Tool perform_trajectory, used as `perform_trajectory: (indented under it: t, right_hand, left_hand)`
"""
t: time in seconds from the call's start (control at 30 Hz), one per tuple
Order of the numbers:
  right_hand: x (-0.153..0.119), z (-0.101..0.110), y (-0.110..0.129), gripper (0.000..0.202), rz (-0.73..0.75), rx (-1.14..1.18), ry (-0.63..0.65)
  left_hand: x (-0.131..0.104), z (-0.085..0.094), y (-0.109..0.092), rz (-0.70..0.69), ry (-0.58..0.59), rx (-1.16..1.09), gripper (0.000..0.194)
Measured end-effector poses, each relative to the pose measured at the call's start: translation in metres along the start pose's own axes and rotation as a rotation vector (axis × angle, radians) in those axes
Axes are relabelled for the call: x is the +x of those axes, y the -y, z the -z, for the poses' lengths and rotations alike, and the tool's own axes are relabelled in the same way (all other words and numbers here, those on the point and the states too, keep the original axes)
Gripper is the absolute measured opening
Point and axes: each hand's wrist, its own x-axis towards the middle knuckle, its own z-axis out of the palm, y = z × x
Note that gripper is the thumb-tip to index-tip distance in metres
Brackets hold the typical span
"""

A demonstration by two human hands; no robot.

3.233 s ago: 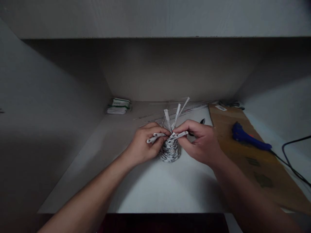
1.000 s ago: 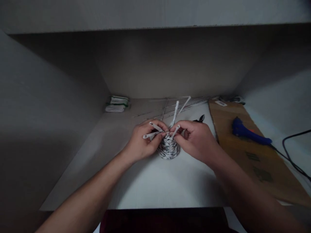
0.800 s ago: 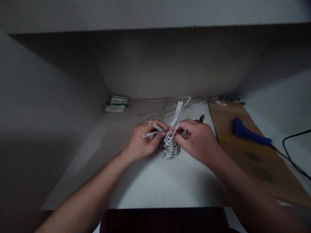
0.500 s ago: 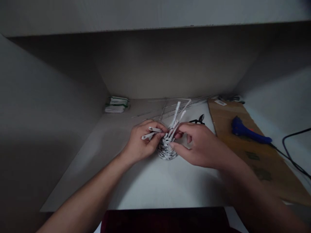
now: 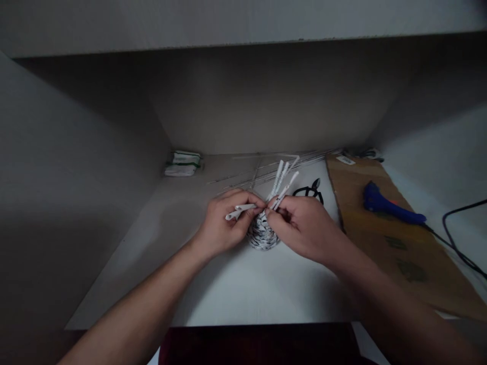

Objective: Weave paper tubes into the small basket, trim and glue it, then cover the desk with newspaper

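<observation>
A small woven piece (image 5: 262,234) of black-and-white rolled paper stands on the white surface between my hands. Several rolled paper tubes (image 5: 280,178) stick up from its top. My left hand (image 5: 232,215) pinches at the upper left of the weave, and paper tube ends (image 5: 238,211) poke out leftward over its fingers. On the other side, my right hand (image 5: 300,220) has thumb and forefinger closed on paper tubes at the top right of the weave. The fingertips of both hands almost meet and hide the spot where the tubes enter the weave.
Black-handled cutters (image 5: 309,191) lie behind my right hand. To the right, a blue glue gun (image 5: 391,205) with a black cord (image 5: 462,253) rests on brown cardboard (image 5: 384,248). Thin rods (image 5: 243,180) lie along the back. A white-and-green packet (image 5: 182,163) sits back left. An overhanging board (image 5: 243,25) is above.
My right thumb has moved up from the side of the weave and closed against the forefinger. The upright paper tubes have shifted and spread slightly to the right. My left hand has barely moved.
</observation>
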Motion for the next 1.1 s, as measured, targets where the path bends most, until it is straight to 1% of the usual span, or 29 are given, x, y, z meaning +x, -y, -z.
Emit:
perform_trajectory:
  t: [0.07, 0.13, 0.17, 0.23, 0.3, 0.4, 0.5, 0.6, 0.77, 0.93, 1.03, 1.1]
  right_hand:
    - [0.0005, 0.0021, 0.0, 0.026, -0.013, 0.019, 0.039]
    - [0.0012, 0.0026, -0.0005, 0.028, -0.022, 0.034, 0.034]
    - [0.0017, 0.0022, -0.0011, 0.029, -0.031, 0.037, 0.003]
    - [0.0028, 0.0004, -0.0026, 0.029, -0.051, 0.035, -0.1]
    - [0.0039, -0.002, -0.0045, 0.021, -0.053, 0.05, -0.174]
    - [0.0053, -0.0053, -0.0065, 0.005, -0.01, 0.08, -0.186]
    - [0.0057, -0.0059, -0.0069, 0.007, 0.046, 0.018, -0.19]
    - [0.0048, -0.0031, -0.006, 0.009, 0.11, -0.059, -0.156]
    - [0.0003, 0.0, -0.0029, 0.009, 0.14, -0.039, -0.06]
    - [-0.0007, -0.0023, 0.0009, 0.013, 0.12, -0.08, -0.082]
    - [0.002, -0.0016, -0.002, 0.015, 0.089, 0.012, 0.0]
    - [0.004, -0.0014, -0.0062, 0.015, 0.037, 0.109, 0.053]
  left_hand:
    - [-0.0004, 0.0, 0.0001, -0.019, 0.005, -0.02, 0.012]
    - [-0.0007, 0.0, 0.0004, -0.012, 0.005, -0.017, 0.012]
    - [-0.0008, 0.0, 0.0005, -0.002, 0.004, -0.011, 0.011]
    - [-0.0007, 0.0, 0.0006, 0.01, -0.002, -0.004, 0.01]
    - [-0.0007, 0.0, 0.0008, 0.012, -0.008, -0.003, 0.01]
    - [-0.0009, -0.0004, 0.0015, 0.019, -0.007, 0.002, 0.01]
    - [-0.0013, -0.001, 0.0029, 0.03, -0.011, -0.001, 0.01]
    - [-0.0013, -0.0014, 0.004, 0.035, -0.008, -0.009, 0.009]
    - [-0.0014, -0.0013, 0.0043, 0.051, -0.019, -0.018, 0.01]
    - [-0.0022, -0.0021, 0.0028, 0.041, -0.024, -0.016, 0.011]
    - [-0.0021, -0.0024, 0.0033, 0.045, -0.023, -0.034, 0.009]
    - [-0.0014, -0.0019, 0.0048, 0.052, -0.012, -0.05, 0.008]
